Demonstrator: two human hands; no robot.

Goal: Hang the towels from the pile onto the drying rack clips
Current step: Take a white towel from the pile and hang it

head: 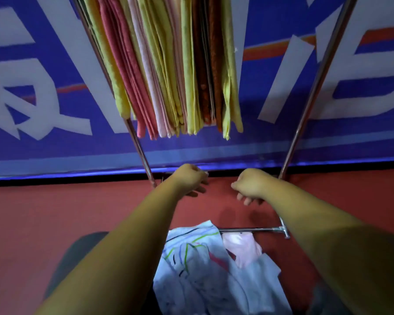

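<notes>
Left hand (191, 180) and right hand (250, 186) hang at mid-frame, apart, fingers loosely curled and holding nothing. Hung towels (178, 64) crowd the drying rack (314, 87) at top centre. The towel pile (205, 269) lies at bottom centre on the red floor (55, 212).

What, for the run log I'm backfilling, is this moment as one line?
left hand: empty, loosely curled | right hand: empty, loosely curled | hung towels: bunched on rack | pile: below both hands
</notes>
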